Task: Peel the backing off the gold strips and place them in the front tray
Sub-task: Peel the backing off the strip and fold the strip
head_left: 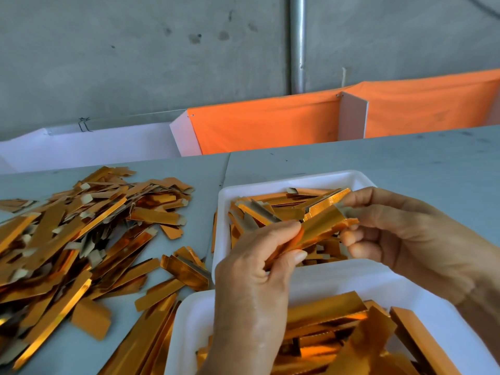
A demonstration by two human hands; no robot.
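I hold one gold strip (pixel 323 227) between both hands, above the far white tray (pixel 297 182). My left hand (pixel 251 282) pinches its lower left end between thumb and fingers. My right hand (pixel 411 239) pinches its upper right end, where a thin gold edge piece (pixel 328 200) splays away from the strip. The far tray holds several gold strips with pale tabs. The near white tray (pixel 189 320) at the bottom holds several flat gold strips (pixel 324 309).
A large loose heap of gold strips (pixel 81 234) with pale backing tabs covers the grey table (pixel 405 158) on the left. Behind the table stand an orange cloth (pixel 270 123), white dividers and a metal pole (pixel 297 44) against a concrete wall.
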